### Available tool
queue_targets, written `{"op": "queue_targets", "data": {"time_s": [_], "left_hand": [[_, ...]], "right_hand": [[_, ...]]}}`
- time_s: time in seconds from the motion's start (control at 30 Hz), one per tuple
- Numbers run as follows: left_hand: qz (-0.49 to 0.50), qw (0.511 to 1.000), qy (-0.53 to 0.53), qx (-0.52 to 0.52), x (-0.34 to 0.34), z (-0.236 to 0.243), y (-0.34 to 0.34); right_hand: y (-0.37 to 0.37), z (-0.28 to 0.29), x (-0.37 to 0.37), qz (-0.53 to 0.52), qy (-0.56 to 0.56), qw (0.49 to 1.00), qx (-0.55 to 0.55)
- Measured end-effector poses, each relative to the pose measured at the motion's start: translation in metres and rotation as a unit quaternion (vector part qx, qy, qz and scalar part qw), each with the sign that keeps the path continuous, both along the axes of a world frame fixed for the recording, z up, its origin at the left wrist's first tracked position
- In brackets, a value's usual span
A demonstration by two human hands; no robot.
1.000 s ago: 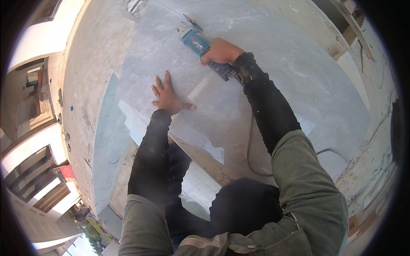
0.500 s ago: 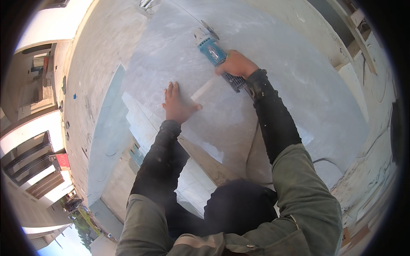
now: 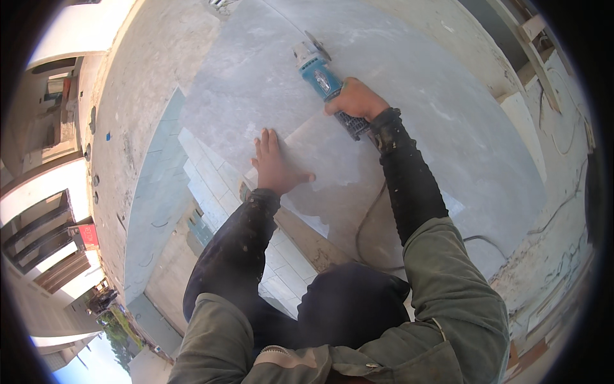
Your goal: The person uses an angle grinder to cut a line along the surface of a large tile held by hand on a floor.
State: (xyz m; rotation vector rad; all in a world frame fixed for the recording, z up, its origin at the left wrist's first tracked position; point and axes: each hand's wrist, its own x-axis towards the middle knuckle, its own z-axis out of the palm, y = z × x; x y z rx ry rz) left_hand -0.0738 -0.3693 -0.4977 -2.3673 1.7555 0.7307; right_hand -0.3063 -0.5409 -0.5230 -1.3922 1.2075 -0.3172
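Right hand (image 3: 359,100) is holding a blue angle grinder (image 3: 320,78), grip clamped on it, over the far part of a grey slab (image 3: 441,118). Left hand (image 3: 275,165) is resting nearer, left, fingers apart.

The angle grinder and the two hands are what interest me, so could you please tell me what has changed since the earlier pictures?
The right hand has drawn the angle grinder toward the person and somewhat rightward over the grey slab. The left hand has also shifted nearer and slightly right. Unchanged: the right hand grips the grinder, and the left rests on the slab.
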Motion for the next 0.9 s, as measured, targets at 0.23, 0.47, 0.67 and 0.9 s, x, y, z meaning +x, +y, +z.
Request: {"op": "queue_targets", "data": {"time_s": [0.23,0.47,0.67,0.9], "left_hand": [[-0.004,1.0,-0.016,0.015,-0.002,0.001,0.004],[-0.005,1.0,0.002,0.005,-0.003,-0.002,0.006],[-0.006,1.0,0.002,-0.006,-0.006,-0.002,0.006],[0.001,1.0,-0.002,-0.003,-0.008,-0.003,0.005]], "right_hand": [[0.014,-0.005,-0.003,-0.005,-0.02,1.0,0.001],[0.015,0.001,-0.008,-0.021,0.003,0.999,-0.026],[-0.009,0.005,0.005,0.0,-0.015,1.0,-0.013],[-0.035,0.0,0.022,0.001,-0.009,1.0,-0.002]]}}
